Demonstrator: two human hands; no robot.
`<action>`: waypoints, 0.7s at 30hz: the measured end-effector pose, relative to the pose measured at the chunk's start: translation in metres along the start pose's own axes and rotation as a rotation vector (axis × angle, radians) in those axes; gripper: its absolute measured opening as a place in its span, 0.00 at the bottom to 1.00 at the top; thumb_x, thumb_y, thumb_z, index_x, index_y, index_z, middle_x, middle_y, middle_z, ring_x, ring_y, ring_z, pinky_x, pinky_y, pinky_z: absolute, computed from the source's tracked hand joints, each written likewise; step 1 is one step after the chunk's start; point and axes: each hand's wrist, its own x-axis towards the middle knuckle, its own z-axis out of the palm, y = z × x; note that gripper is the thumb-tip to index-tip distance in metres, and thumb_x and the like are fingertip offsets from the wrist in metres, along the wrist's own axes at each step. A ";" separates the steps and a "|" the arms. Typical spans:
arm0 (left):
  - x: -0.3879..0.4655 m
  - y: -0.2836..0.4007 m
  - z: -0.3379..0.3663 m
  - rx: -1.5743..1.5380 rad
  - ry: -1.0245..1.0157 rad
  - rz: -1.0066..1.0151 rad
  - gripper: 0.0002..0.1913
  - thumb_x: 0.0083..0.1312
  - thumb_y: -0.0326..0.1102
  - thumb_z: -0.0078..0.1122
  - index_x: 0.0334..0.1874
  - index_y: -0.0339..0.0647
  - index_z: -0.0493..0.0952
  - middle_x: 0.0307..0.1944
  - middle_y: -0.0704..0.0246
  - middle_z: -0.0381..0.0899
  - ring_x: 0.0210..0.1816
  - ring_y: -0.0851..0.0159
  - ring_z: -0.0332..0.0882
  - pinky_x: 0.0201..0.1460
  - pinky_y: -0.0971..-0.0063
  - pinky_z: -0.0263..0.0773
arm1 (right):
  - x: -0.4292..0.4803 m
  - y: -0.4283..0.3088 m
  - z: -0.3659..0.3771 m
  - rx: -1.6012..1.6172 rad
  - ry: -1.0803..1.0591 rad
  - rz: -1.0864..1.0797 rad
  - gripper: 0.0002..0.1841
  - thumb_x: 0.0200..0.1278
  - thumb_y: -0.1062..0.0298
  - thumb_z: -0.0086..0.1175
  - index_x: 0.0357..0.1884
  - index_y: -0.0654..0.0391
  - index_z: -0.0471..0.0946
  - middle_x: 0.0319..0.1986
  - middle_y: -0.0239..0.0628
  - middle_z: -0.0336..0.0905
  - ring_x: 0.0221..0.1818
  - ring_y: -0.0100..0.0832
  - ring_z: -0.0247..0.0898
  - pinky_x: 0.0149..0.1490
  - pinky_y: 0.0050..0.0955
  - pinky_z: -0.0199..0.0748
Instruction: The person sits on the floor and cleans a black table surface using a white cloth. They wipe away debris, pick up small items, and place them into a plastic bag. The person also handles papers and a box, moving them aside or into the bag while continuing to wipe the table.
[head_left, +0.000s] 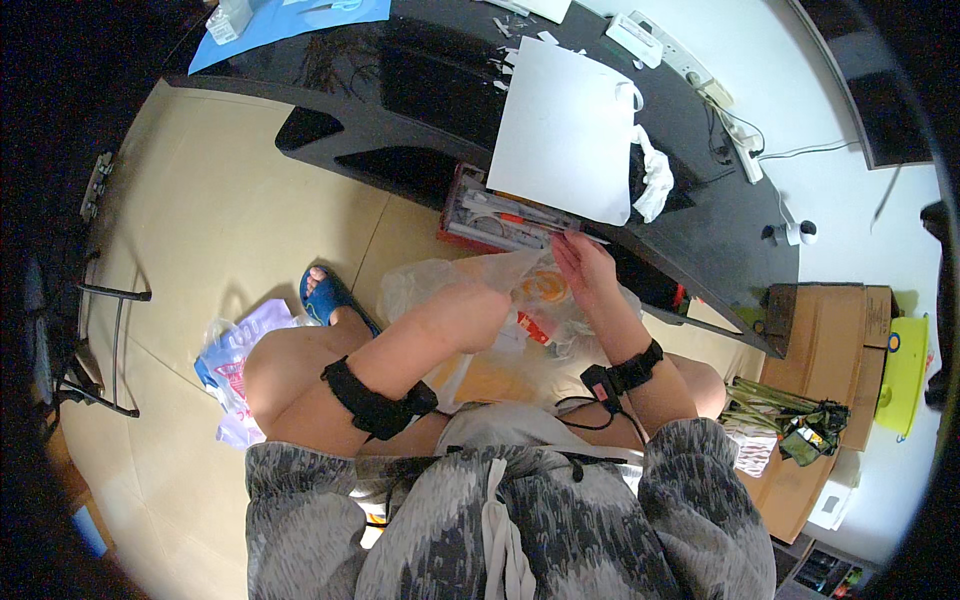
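A translucent plastic bag hangs open between my knees, below the edge of the black table. My left hand is at the bag's near left part; its fingers are hidden behind the back of the hand. My right hand is at the bag's far right rim, fingers extended and close together; whether it grips the plastic is unclear. Inside or behind the bag show orange-yellow shapes and a red packet with writing. Just beyond the hands, an open drawer or box holds packaged items under the tabletop.
The black table carries a white sheet, crumpled tissue, paper scraps and a power strip. A lilac plastic bag lies on the floor at left. Cardboard boxes and green stems are at right.
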 end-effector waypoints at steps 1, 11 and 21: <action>0.000 0.000 -0.001 0.007 0.004 0.012 0.08 0.49 0.23 0.51 0.30 0.33 0.77 0.31 0.54 0.78 0.35 0.51 0.78 0.37 0.62 0.73 | 0.004 0.001 0.000 0.033 -0.012 -0.002 0.08 0.55 0.74 0.53 0.37 0.62 0.70 0.35 0.40 0.75 0.38 0.33 0.73 0.43 0.26 0.73; 0.004 -0.005 0.003 0.009 -0.026 0.022 0.08 0.51 0.27 0.48 0.32 0.33 0.76 0.32 0.52 0.78 0.36 0.49 0.77 0.38 0.59 0.72 | 0.049 0.020 -0.012 0.013 0.009 0.097 0.08 0.58 0.71 0.52 0.38 0.61 0.71 0.36 0.40 0.75 0.39 0.32 0.73 0.45 0.27 0.73; 0.007 -0.004 -0.002 0.088 -0.047 0.020 0.10 0.53 0.30 0.47 0.34 0.33 0.74 0.32 0.52 0.77 0.34 0.48 0.77 0.38 0.57 0.72 | -0.007 -0.034 0.043 0.194 -0.183 0.194 0.14 0.61 0.65 0.50 0.45 0.63 0.67 0.36 0.42 0.74 0.37 0.33 0.73 0.39 0.24 0.76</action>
